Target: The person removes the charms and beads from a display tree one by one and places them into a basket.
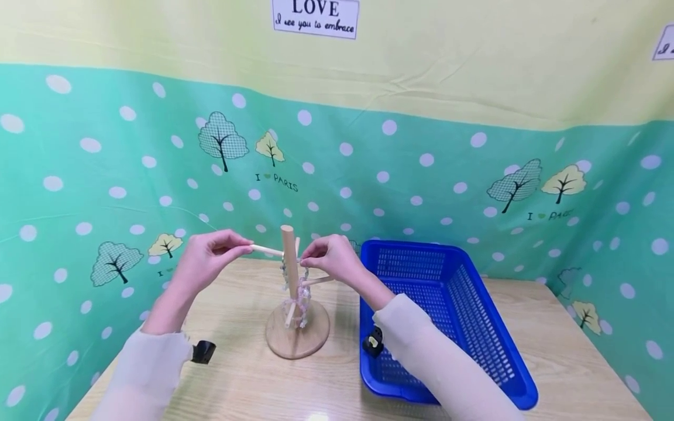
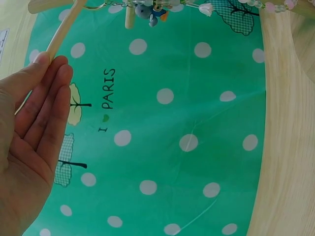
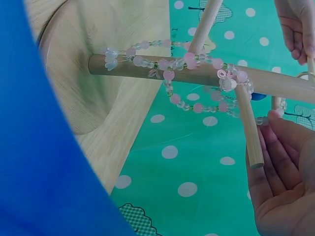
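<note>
A wooden peg stand's post [image 1: 288,257] rises from a round base [image 1: 308,346], with several pegs branching off it. My left hand [image 1: 206,262] pinches the outer end of the upper left peg [image 2: 66,28] between thumb and forefinger. On the other side of the post, my right hand [image 1: 338,258] pinches clear beads [image 3: 262,121] of a beaded bracelet at the fingertips. A bracelet of pink and clear beads [image 3: 197,107] hangs around the post and lower pegs, with pale flower charms. A small blue figure charm [image 2: 143,12] dangles near the upper pegs.
A blue plastic basket [image 1: 497,323] stands on the wooden table [image 1: 568,356] to the right of the stand, under my right forearm. Behind the table hangs a green and yellow polka-dot cloth [image 1: 421,137].
</note>
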